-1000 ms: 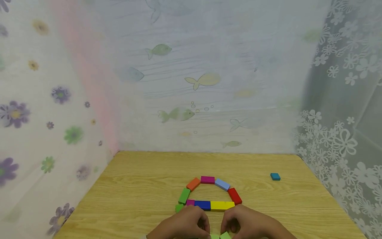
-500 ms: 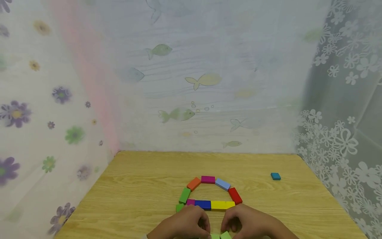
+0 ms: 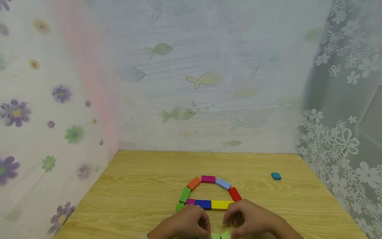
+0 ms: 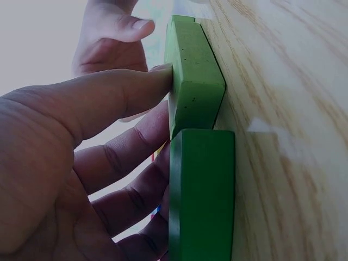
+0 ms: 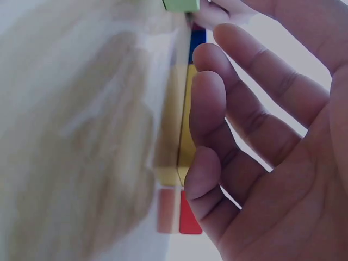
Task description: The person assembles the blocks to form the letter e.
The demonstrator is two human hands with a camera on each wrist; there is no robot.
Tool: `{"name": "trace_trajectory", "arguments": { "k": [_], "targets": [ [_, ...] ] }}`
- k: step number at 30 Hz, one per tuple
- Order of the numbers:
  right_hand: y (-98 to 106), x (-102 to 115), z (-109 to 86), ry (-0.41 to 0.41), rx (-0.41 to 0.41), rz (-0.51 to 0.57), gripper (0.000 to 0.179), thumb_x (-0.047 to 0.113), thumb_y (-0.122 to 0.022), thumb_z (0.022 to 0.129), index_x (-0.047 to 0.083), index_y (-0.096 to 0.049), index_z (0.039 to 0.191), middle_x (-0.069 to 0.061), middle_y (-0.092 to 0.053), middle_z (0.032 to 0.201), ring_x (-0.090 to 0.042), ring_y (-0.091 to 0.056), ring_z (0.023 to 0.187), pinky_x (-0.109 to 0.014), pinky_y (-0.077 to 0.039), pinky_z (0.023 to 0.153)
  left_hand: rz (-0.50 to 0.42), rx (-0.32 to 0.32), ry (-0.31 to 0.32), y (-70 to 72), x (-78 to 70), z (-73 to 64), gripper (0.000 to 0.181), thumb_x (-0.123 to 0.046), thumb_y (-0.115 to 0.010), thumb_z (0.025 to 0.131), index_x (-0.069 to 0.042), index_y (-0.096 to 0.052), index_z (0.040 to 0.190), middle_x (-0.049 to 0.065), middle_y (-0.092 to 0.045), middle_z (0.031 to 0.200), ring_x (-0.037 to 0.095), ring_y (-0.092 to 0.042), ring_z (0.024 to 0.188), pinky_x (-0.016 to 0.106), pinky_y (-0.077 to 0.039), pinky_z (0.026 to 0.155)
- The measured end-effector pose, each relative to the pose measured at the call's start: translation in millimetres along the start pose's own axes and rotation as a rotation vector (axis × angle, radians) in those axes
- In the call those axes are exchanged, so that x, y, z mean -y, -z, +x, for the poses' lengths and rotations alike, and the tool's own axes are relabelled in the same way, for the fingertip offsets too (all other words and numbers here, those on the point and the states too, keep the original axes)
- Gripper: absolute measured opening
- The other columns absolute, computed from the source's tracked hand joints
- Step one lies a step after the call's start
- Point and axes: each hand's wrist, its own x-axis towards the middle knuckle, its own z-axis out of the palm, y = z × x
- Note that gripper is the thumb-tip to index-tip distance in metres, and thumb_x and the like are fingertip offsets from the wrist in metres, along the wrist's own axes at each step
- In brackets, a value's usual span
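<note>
My left hand (image 3: 186, 223) pinches a light green block (image 4: 197, 81) between thumb and index finger, low over the wooden table. Touching that block's end is a dark green block (image 4: 204, 196), beside the other fingers. In the head view, two light green pieces show at the bottom edge, one of them tilted (image 3: 225, 235). My right hand (image 3: 253, 217) hovers just right of the tilted piece, fingers loosely bent and holding nothing in the right wrist view. Beyond the hands lies a row with a blue block (image 3: 203, 205) and a yellow block (image 3: 219, 205), partly covered by the hands.
Above the row, an arch runs through a green block (image 3: 185, 195), orange block (image 3: 194, 183), magenta block (image 3: 208, 179), light blue block (image 3: 222, 183) and red block (image 3: 234, 194). A teal block (image 3: 276, 176) lies apart at the right. Patterned curtains (image 3: 206, 99) surround the table.
My right hand has moved slightly up and right, away from the tilted light green piece, now overlapping the red block's lower end. My left hand stays in place.
</note>
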Motion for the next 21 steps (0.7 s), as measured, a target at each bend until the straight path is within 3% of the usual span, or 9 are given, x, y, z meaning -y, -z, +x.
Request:
{"name": "trace_trajectory", "arguments": {
  "k": [15,21],
  "targets": [
    [33,-3,-18.8,0.008,-0.198,-0.165,0.024,0.023,-0.081,0.091,0.016,-0.074,0.113,-0.006,-0.073,0.105,-0.016,-0.067,0.083,-0.029,-0.054,0.069,-0.001,0.001,-0.010,-0.7,3.3,2.5,0.013,-0.020,-0.082,0.088,-0.022,-0.074,0.078,-0.011,-0.068,0.076,0.004,-0.057,0.068,0.021,-0.047,0.065],
    [54,-12,-36.0,-0.075,-0.365,-0.256,0.023,0.024,-0.076,0.095,0.014,-0.074,0.116,-0.008,-0.072,0.107,-0.008,-0.064,0.084,-0.028,-0.051,0.068,-0.016,0.012,-0.006,-0.6,5.0,2.6,0.012,-0.020,-0.081,0.089,-0.021,-0.074,0.078,-0.010,-0.069,0.076,0.004,-0.057,0.068,0.022,-0.048,0.065]
  ]
}}
